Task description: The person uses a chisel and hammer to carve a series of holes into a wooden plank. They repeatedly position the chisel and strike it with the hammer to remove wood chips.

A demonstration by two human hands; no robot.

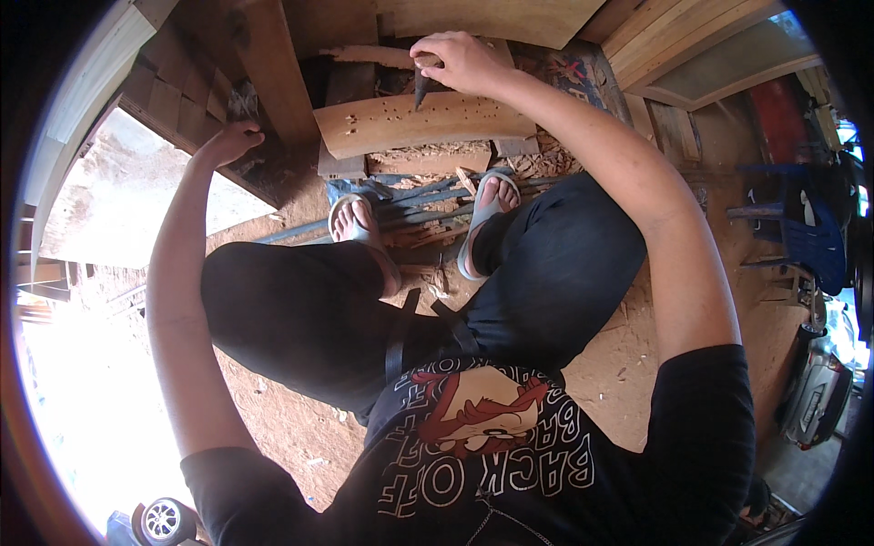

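Right hand [464,62]: fingers closed around the upper end of a dark pointed tool [420,88]. The tool hangs nearly upright, point down, at the far part of the curved board [382,138]; contact between tip and board cannot be confirmed. Gripping the top presumably keeps the point clear and in sight.

Left hand [230,143]: fingers partly curled, well apart from the board. No held item shows, but the palm is hidden, so its hold cannot be told. A wooden beam [278,77] stands near it.

Curved board: lies crosswise beyond the feet, brown specks on its face; holes or crumbs cannot be distinguished. 2 wood blocks, left [342,166] and right [517,146], show at its near edge, likely as supports raising it off the ground.

Outward: 2 sandals, left [375,241] and right [477,218], are set apart, probably for stable footing. Wood chips [560,159] lie right of the board.
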